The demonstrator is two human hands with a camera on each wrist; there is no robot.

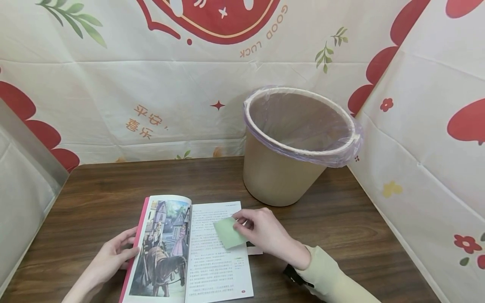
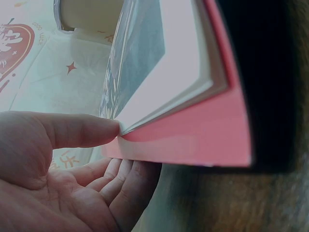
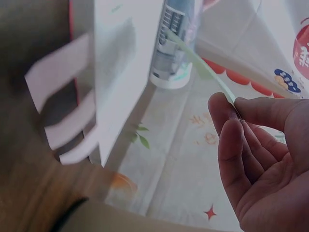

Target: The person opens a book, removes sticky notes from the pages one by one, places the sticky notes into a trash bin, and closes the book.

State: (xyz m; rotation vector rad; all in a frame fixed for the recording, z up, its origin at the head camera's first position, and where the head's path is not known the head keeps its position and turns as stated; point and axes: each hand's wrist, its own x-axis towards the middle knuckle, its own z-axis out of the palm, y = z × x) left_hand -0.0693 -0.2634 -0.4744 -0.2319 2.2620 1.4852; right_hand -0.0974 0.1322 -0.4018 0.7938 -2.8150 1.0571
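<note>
An open book [image 1: 219, 269] with a pink-edged cover lies on the table, a coloured picture on its left page and printed text on its right. My left hand [image 1: 117, 251] grips the book's left edge; in the left wrist view the thumb lies against the pages and the fingers are under the pink cover [image 2: 193, 140]. Between thumb and fingertips, my right hand [image 1: 267, 231] pinches a green sticky note [image 1: 228, 232] over the right page. The right wrist view shows that note [image 3: 212, 72] nearly edge-on, apart from the book.
A beige bin [image 1: 280, 176] with a thin purple liner stands behind the book to the right. White strips [image 3: 58, 72] jut from the book's right side. Printed cloth [image 1: 182, 92] hangs behind the brown wooden table [image 1: 360, 227]. A white printed container [image 3: 171, 53] shows in the right wrist view.
</note>
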